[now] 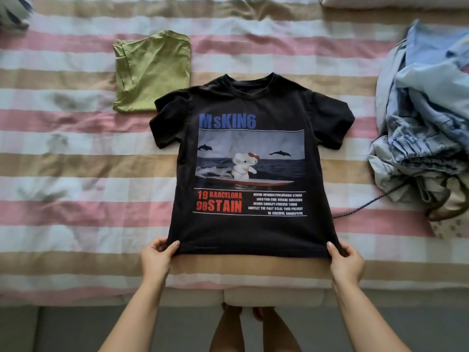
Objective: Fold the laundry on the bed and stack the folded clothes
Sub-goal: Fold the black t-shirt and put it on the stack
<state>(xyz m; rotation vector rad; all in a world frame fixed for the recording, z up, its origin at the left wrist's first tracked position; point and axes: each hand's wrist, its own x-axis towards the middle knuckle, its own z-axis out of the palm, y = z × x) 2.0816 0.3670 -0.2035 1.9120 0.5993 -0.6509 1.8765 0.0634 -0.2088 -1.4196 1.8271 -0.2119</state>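
At the near edge of the bed [76,260] the person stands with both arms out, the left hand [155,257] and the right hand [347,261] each at one bottom corner of the black T-shirt [250,158]. The fingers [174,247] of each hand are clamped on the hem, thumb on top and the rest tucked under the cloth, so the hem is drawn straight between them. From the hands the shirt runs directly away toward the far edge, its long axis going hem to collar, and neither hand is the nearer. It lies flat about the middle of the bed, print side up, sleeves spread out: dark cloth, blue lettering, a surfing picture, red text below. I'd judge the folding of it has not begun. Past the sleeve on the person's left, its corner just under that sleeve, a green shirt [152,74] lies folded. Over by the right edge sits a heap of pale denim [426,118], not yet folded
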